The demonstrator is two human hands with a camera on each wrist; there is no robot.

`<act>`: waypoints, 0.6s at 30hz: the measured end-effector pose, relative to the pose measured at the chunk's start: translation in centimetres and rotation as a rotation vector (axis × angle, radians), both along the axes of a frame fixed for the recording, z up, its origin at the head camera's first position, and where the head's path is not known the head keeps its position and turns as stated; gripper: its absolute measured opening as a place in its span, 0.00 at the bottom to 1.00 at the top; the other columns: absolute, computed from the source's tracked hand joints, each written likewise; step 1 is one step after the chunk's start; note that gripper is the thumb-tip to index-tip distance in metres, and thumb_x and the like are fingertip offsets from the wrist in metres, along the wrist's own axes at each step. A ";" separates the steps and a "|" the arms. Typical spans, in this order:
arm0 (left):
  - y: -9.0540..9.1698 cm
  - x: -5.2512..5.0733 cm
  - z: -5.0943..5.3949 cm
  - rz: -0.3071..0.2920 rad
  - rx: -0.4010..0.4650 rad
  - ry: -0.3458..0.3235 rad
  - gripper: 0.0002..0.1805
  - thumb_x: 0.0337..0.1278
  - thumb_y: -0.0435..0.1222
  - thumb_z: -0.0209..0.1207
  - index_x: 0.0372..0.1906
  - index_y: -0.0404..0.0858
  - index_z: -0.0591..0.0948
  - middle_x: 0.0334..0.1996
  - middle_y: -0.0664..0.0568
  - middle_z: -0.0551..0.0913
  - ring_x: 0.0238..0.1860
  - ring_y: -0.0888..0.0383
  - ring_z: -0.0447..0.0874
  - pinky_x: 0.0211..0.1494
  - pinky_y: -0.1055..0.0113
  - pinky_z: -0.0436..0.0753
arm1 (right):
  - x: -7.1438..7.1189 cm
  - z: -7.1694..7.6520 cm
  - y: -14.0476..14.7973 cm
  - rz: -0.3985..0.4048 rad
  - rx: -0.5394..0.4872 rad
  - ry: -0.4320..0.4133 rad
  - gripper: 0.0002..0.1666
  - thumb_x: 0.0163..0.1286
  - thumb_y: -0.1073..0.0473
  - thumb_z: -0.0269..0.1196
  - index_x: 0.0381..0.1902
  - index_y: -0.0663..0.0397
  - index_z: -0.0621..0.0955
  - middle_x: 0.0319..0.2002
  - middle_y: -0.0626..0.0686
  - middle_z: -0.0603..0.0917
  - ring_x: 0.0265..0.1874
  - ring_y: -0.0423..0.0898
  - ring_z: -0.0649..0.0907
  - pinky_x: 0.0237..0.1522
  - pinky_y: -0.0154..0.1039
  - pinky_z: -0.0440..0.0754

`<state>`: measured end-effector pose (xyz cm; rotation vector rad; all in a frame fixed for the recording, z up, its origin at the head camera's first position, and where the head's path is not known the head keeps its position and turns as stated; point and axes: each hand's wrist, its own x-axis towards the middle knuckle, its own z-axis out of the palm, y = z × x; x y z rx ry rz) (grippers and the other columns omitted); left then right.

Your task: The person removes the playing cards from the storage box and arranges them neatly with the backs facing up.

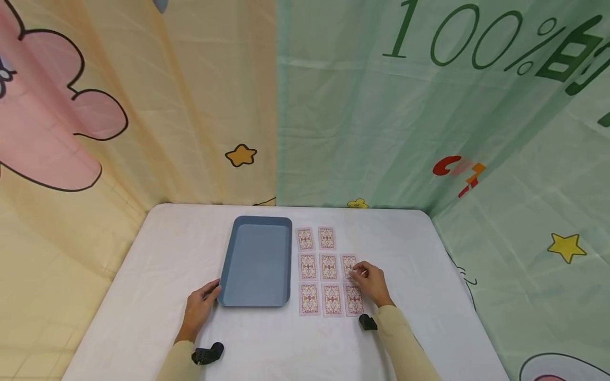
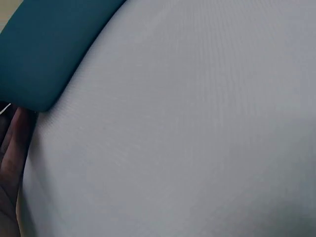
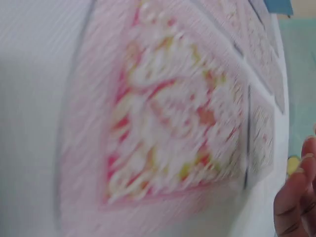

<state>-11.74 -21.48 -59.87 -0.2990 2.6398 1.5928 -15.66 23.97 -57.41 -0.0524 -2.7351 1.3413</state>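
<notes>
Several playing cards lie face down in rows on the white table, their backs patterned in red and yellow on pink. My right hand (image 1: 373, 283) hovers over the right end of the middle row, by the card (image 1: 348, 263) there, its fingers loosely bent. In the right wrist view, the fingers (image 3: 298, 192) show at the right edge with no card visible between them, and a large blurred card (image 3: 177, 113) fills the foreground. My left hand (image 1: 197, 312) touches the near left corner of a blue-grey tray (image 1: 254, 304); some fingertips are hidden by the rim.
The tray stands left of the cards. Two cards make the far row, with one card (image 1: 326, 238) at its right end. The near row's right card (image 1: 354, 300) lies by my right wrist. Printed curtains (image 1: 333, 132) hang around the white table (image 1: 167, 254).
</notes>
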 end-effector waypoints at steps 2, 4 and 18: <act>0.1 -0.1 0.2 -0.015 -0.035 0.024 0.23 0.71 0.39 0.53 0.62 0.28 0.74 0.58 0.35 0.77 0.58 0.42 0.76 0.60 0.53 0.76 | -0.4 0.3 -0.5 0.008 -0.008 0.003 0.07 0.61 0.63 0.69 0.35 0.59 0.82 0.26 0.49 0.79 0.26 0.43 0.75 0.28 0.32 0.74; 0.3 -0.3 0.4 -0.032 -0.064 0.058 0.22 0.70 0.36 0.53 0.63 0.28 0.73 0.56 0.35 0.79 0.55 0.43 0.78 0.56 0.55 0.78 | -0.7 0.7 -1.1 0.019 -0.012 0.005 0.08 0.61 0.62 0.68 0.37 0.60 0.82 0.28 0.50 0.80 0.28 0.43 0.77 0.31 0.34 0.76; 0.9 -3.3 5.7 -0.226 -0.420 0.202 0.38 0.62 0.48 0.58 0.70 0.30 0.62 0.66 0.29 0.62 0.66 0.29 0.57 0.64 0.31 0.56 | -3.5 4.4 -5.0 0.170 0.262 0.000 0.33 0.62 0.49 0.68 0.62 0.58 0.75 0.65 0.64 0.71 0.65 0.63 0.68 0.65 0.64 0.60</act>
